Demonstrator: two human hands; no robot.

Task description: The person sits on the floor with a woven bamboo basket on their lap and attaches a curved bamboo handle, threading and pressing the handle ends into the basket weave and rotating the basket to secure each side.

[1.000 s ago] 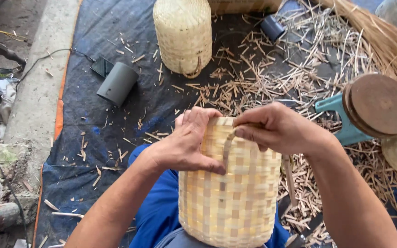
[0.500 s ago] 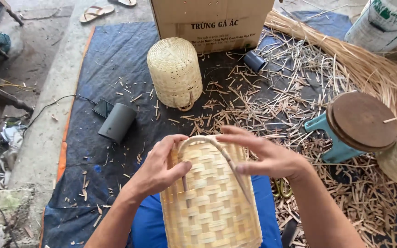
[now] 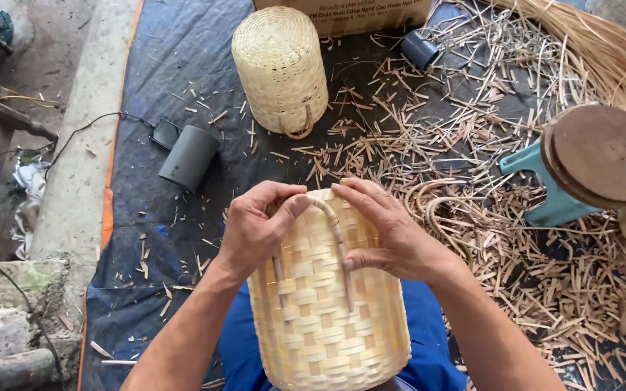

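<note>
two bare hands grip a pale woven bamboo basket over the lap.

the left hand and right hand clasp its far end, fingers curled around a thin bent handle strip; its long axis runs away from the body. half a second ago it sat more tilted. beyond the left hand lies a grey cylinder; farther off stands a second basket among splinters.

Basket workshop: bamboo offcuts, tarp.
</note>
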